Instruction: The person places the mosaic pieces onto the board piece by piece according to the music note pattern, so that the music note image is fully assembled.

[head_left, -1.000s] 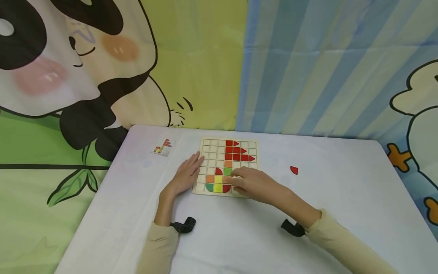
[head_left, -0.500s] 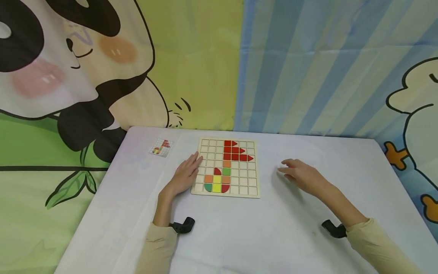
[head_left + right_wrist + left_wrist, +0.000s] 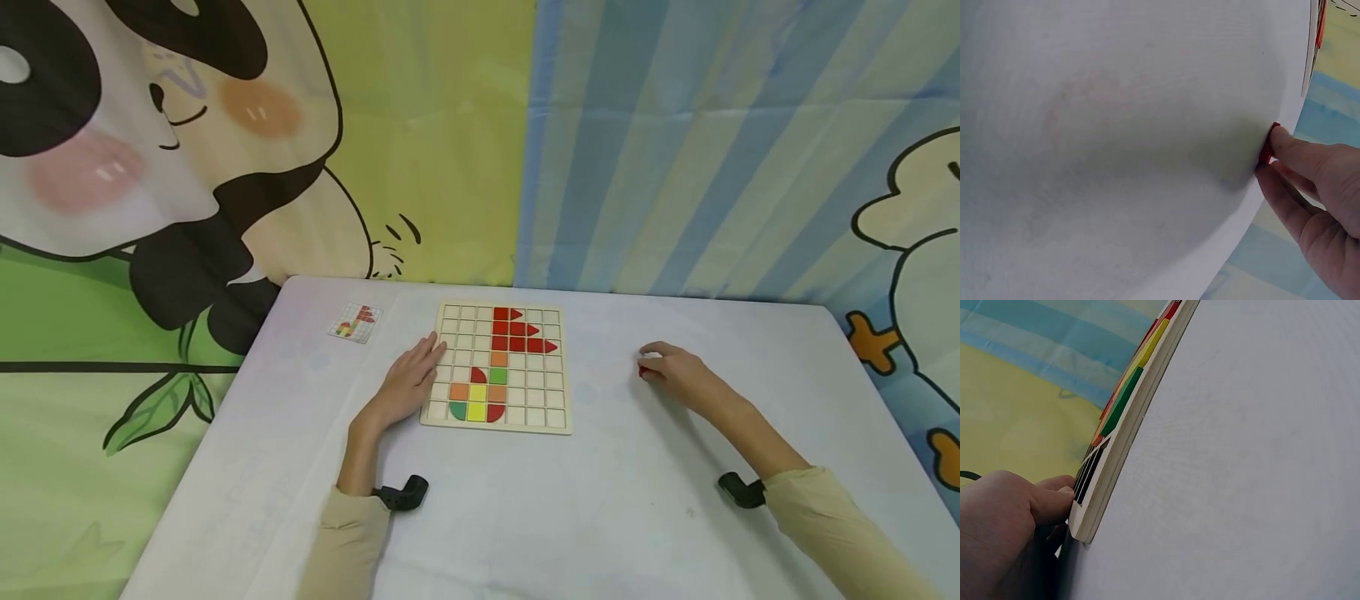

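Note:
A wooden grid board (image 3: 536,396) lies on the table with red, orange, green and yellow pieces set in its squares. My left hand (image 3: 408,379) rests along the board's left edge, fingers fairly straight; the left wrist view shows fingertips at the board's corner (image 3: 1085,528). Out to the right of the board, my right hand (image 3: 678,377) pinches a red quarter-circle piece (image 3: 1266,147) between thumb and fingers, close over the tabletop. Only a bit of this piece shows under the fingertips in the head view.
A small pattern card (image 3: 356,322) with a coloured grid lies left of the board, near the back of the white table (image 3: 525,517). Behind the table's far edge hangs a printed curtain (image 3: 442,150). Each wrist carries a black camera mount (image 3: 405,493).
My right hand has moved from over the board out to the right, and now pinches the red quarter-circle that lay on the table. The left hand has stayed at the board's edge.

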The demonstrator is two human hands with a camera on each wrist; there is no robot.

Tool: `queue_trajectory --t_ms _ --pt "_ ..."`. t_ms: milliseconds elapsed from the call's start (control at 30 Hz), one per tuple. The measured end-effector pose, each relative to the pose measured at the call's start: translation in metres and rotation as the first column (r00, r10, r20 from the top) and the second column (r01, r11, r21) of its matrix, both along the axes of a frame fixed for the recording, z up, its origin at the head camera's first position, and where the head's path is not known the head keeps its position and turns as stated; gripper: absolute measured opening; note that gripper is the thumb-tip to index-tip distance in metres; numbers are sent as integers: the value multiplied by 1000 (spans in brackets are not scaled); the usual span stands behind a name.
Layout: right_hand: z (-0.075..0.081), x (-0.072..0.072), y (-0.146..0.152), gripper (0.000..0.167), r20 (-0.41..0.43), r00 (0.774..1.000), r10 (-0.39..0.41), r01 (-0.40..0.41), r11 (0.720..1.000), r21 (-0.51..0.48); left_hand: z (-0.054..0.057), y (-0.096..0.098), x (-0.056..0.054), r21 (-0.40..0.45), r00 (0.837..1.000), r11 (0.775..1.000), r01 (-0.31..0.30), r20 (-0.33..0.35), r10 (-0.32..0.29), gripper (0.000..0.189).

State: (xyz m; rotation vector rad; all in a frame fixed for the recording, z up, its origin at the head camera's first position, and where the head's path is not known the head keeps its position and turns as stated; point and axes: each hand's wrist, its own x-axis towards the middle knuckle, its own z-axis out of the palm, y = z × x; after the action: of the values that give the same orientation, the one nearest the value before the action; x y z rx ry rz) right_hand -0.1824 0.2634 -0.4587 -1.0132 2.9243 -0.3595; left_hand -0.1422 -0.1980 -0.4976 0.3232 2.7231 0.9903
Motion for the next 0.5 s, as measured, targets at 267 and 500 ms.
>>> queue_trajectory --t_ms 267,500 --pt "1 -1 5 23 -46 996 72 -73 997 -17 1 0 0 5 1000 1000 -2 3 2 55" --pt "6 0 -38 24 -147 985 94 -118 980 -159 -2 -1 -1 0 1000 1000 9 -12 -9 55"
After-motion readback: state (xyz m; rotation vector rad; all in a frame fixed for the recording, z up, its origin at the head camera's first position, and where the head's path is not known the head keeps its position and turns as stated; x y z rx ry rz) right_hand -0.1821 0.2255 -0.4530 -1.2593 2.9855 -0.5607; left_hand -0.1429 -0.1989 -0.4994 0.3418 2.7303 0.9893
